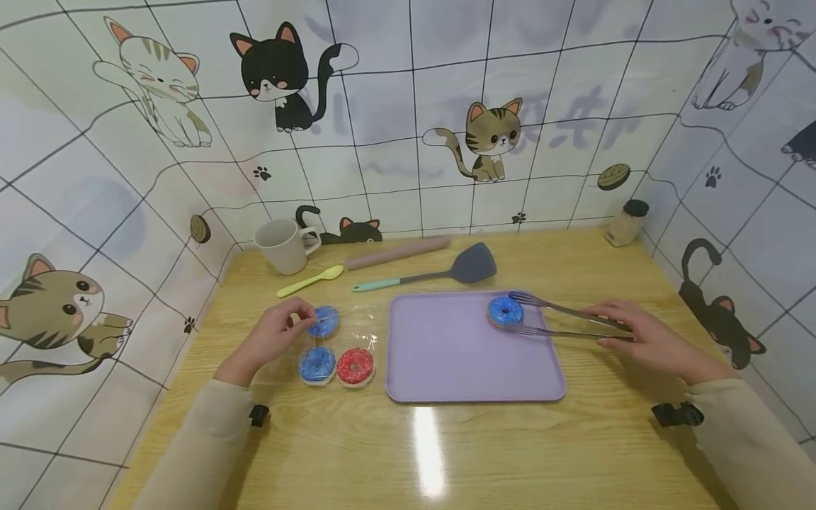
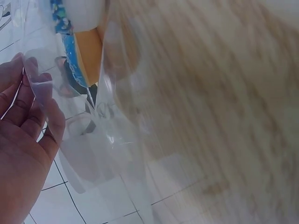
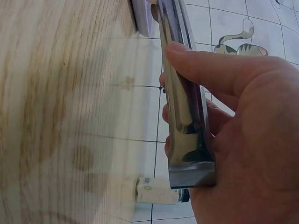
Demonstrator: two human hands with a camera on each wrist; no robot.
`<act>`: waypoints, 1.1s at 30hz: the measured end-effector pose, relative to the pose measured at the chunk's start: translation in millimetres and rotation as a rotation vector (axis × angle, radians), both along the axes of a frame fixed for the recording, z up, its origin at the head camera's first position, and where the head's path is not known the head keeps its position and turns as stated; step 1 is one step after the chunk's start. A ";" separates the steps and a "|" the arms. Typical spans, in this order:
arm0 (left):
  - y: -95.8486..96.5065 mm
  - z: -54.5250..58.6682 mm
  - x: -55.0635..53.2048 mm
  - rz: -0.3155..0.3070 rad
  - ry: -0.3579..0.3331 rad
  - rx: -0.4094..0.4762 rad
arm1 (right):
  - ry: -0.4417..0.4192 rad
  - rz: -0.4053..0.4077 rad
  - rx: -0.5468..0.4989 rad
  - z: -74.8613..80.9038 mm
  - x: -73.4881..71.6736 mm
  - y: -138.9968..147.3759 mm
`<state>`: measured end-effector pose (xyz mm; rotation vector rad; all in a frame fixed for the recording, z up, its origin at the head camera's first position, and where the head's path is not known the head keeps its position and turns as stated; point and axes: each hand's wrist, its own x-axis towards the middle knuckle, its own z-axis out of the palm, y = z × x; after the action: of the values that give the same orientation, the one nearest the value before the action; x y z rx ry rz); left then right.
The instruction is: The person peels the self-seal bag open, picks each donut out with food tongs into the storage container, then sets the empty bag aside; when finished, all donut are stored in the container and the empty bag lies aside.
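Observation:
My left hand [image 1: 280, 331] pinches the edge of a clear plastic package [image 2: 107, 126] at the left of the table. In the package sit two blue doughnuts, the front one [image 1: 316, 365] beside a red doughnut [image 1: 355, 367] and the back one [image 1: 326, 322] partly behind my fingertips. My right hand [image 1: 644, 336] grips metal tongs [image 3: 184, 112], thumb on one arm and fingers round the other side. The tong tips, dark blue on the far arm, straddle another blue doughnut [image 1: 506, 312] near the back right of a lilac tray [image 1: 446, 361].
Behind the tray lie a spatula [image 1: 473, 263] with a mint handle, a pinkish rod [image 1: 398, 253] and a yellow spoon [image 1: 310, 281]. A grey mug [image 1: 283, 246] stands at the back left, and a black-capped jar [image 1: 627, 224] at the back right. Cat-print walls enclose the wooden table [image 1: 357, 453].

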<state>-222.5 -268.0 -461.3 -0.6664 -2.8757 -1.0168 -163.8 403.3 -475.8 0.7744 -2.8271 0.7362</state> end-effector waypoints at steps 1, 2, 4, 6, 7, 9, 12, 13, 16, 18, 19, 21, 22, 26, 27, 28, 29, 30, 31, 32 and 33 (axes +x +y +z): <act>-0.1 -0.4 -0.2 0.002 0.000 0.001 | -0.002 -0.003 0.002 0.3 0.1 -0.5; 0.0 -0.4 0.0 0.006 -0.005 0.001 | 0.001 -0.004 0.011 0.5 0.3 -1.2; -0.6 -1.1 0.3 0.012 -0.012 -0.001 | 0.004 -0.003 0.023 0.6 1.2 -2.3; -1.4 -1.9 0.5 0.014 -0.013 -0.002 | 0.013 0.001 0.027 1.1 2.5 -3.5; -1.8 -2.1 0.7 0.013 -0.012 -0.001 | 0.018 0.001 0.025 1.5 3.3 -4.4; -2.0 -2.1 1.5 0.012 -0.010 0.000 | 0.036 0.003 0.020 2.1 4.2 -5.6; -2.0 -2.3 2.1 0.008 -0.001 0.003 | 0.077 0.007 0.017 4.2 4.7 -11.0; -1.8 -2.3 2.3 0.008 0.002 0.003 | 0.090 0.011 0.018 4.8 4.5 -13.2; -1.3 -2.2 2.1 0.003 0.010 0.007 | 0.126 0.038 0.034 9.9 4.7 -24.7; -0.9 -2.1 0.9 0.000 0.017 0.014 | 0.132 0.056 0.037 16.0 5.6 -35.1; -0.8 -1.7 0.3 0.000 0.016 0.014 | 0.129 0.061 0.038 19.5 6.2 -41.1; -1.1 -1.6 -1.3 0.002 0.012 0.012 | 0.116 0.059 0.028 26.7 7.7 -54.5; -1.2 -1.4 -1.9 0.006 0.006 0.012 | 0.106 0.056 0.017 28.9 7.8 -60.8; -1.9 -1.1 -2.4 0.012 -0.003 0.002 | 0.098 0.054 0.002 28.0 4.4 -83.4; -1.8 -1.1 -2.3 0.010 0.000 0.005 | 0.099 0.060 0.003 25.9 3.1 -88.2; -1.4 -0.9 -2.0 0.008 0.003 0.008 | 0.097 0.069 0.008 23.4 1.8 -92.8; -1.2 -1.0 -2.0 0.005 0.007 0.011 | 0.100 0.079 0.016 21.0 0.5 -97.3; -0.9 -0.9 -2.0 0.003 0.009 0.015 | 0.099 0.091 0.021 18.8 -0.7 -101.9; -0.6 -1.0 -2.1 0.000 0.015 0.017 | 0.095 0.103 0.021 16.9 -2.0 -106.8; -0.5 -1.0 -2.2 -0.002 0.017 0.020 | 0.085 0.114 0.015 15.5 -3.1 -111.7; -0.4 -0.9 -2.2 -0.004 0.015 0.021 | 0.081 0.128 0.008 14.1 -4.5 -116.6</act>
<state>-224.7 -268.3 -462.2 -0.6758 -2.8478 -1.0358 -168.3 286.7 -461.7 0.9707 -2.7305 0.6941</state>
